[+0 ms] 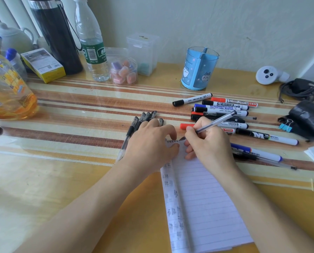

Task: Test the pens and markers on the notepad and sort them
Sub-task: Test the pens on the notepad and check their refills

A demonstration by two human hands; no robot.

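While the right hand [209,141] pinches a clear pen [218,121] between thumb and fingers, its tip touching the top edge of the notepad [203,198], the left hand [149,143] steadies that pad, thumb and bent forefinger clamped at its top left corner. The lined pad lies on the table [79,110] straight before the person. Just behind the left hand lies a row of black gel pens [143,117]; to the right is a heap of whiteboard markers [225,108], with a blue pen holder [198,70] beyond.
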